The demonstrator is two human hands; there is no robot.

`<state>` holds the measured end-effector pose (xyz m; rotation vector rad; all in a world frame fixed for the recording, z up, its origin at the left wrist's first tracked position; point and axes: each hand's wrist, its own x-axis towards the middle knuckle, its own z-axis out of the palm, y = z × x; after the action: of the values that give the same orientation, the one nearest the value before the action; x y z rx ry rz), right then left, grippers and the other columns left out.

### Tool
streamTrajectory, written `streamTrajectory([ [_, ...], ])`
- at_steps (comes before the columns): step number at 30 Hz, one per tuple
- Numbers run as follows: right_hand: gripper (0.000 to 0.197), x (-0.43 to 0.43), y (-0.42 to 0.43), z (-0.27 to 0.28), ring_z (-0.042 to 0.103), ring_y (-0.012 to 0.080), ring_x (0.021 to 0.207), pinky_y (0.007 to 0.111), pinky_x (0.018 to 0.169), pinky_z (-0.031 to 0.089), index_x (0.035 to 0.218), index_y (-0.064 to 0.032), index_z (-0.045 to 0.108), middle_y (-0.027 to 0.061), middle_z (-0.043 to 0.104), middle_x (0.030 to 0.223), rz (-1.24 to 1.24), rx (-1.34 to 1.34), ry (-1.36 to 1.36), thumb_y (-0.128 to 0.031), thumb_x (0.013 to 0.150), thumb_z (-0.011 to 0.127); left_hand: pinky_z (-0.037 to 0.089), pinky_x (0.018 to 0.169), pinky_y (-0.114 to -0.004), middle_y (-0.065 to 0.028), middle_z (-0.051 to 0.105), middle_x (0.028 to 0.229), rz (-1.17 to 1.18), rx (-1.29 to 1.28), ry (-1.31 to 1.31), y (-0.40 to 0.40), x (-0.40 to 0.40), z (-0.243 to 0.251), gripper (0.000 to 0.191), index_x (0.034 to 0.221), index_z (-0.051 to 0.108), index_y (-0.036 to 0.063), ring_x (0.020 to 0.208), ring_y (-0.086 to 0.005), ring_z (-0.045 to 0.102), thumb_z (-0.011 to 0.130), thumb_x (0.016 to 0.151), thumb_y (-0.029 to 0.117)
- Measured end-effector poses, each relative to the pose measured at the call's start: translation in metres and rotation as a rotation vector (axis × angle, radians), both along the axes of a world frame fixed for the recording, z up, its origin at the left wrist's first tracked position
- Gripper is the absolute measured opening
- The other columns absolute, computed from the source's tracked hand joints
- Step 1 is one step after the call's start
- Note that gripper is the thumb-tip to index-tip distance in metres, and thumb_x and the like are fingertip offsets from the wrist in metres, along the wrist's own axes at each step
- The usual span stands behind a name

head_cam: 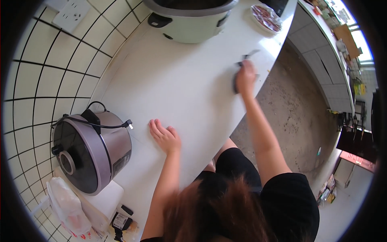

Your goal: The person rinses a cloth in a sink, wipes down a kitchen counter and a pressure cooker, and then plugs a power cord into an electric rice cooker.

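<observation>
My right hand (247,77) is closed around a dark cloth or similar dark item (235,83), blurred, on the white countertop (193,87) near its right edge; the fingers cover most of it. My left hand (164,136) rests flat on the countertop with nothing in it, its fingers extended towards the wall. To its left is a grey-purple electric cooker (118,142) with a dark lid, its black cord and plug (128,124) lying across the top. A pale green cooker pot (190,27) with a grey rim stands at the far end of the counter.
A plastic-wrapped dish (266,18) sits at the counter's far right. A wall socket (72,15) is on the tiled wall. At lower left are a white plastic bag (68,202) and a black-labelled bottle (121,222). Another counter (329,39) runs across the floor at right.
</observation>
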<state>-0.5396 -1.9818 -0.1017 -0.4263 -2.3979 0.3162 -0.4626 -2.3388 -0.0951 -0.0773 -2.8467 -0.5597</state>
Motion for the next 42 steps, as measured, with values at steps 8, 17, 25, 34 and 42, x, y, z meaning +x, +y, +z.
streamTrajectory([
  [8,0.040,0.046,-0.238,0.027,0.047,0.0255,0.111,0.038,0.089,0.040,0.115,-0.0086,0.057,0.0080,0.052,0.120,0.762,-0.199,-0.261,-0.023,0.078,0.061,0.031,0.104,-0.047,-0.0200,0.035,0.135,0.016,-0.024,0.036,-0.003,0.000,-0.009,0.047,0.126,0.039,-0.0048,0.126,-0.0385,0.034,0.048,0.085,0.016],
  [17,0.043,0.065,-0.055,0.018,0.046,0.0279,0.115,0.041,0.092,0.040,0.116,-0.0084,0.054,0.0086,0.048,0.125,0.339,-0.207,-0.342,-0.006,0.074,0.059,0.030,0.104,-0.045,-0.0202,0.035,0.136,0.025,0.006,-0.012,-0.007,0.005,-0.008,0.047,0.125,0.041,-0.0040,0.127,-0.0363,0.034,0.047,0.082,0.012],
  [25,0.030,0.035,0.235,0.002,0.052,0.0349,0.107,0.042,0.091,0.044,0.111,-0.0019,0.055,0.0179,0.055,0.117,-0.148,-0.069,-0.074,-0.005,0.081,0.054,0.023,0.107,-0.047,-0.0190,0.040,0.131,0.089,0.167,-0.053,0.042,-0.019,0.009,0.042,0.122,0.043,-0.0015,0.123,-0.0363,0.036,0.046,0.082,0.010],
  [34,0.040,0.006,0.020,0.011,0.050,0.0284,0.113,0.041,0.095,0.040,0.115,-0.0015,0.058,0.0109,0.054,0.122,0.717,-0.235,-0.211,-0.018,0.078,0.058,0.022,0.106,-0.050,-0.0207,0.038,0.133,-0.039,0.226,-0.036,0.210,-0.051,0.002,0.040,0.123,0.042,-0.0031,0.123,-0.0380,0.036,0.044,0.086,0.012],
  [42,0.047,-0.062,-0.002,0.009,0.044,0.0222,0.116,0.034,0.094,0.035,0.120,-0.0026,0.054,0.0068,0.049,0.128,0.738,-0.066,-0.238,-0.027,0.080,0.059,0.028,0.104,-0.045,-0.0216,0.035,0.136,0.025,-0.013,-0.010,0.223,-0.053,-0.008,0.046,0.126,0.040,-0.0062,0.124,-0.0381,0.035,0.045,0.084,0.013],
])
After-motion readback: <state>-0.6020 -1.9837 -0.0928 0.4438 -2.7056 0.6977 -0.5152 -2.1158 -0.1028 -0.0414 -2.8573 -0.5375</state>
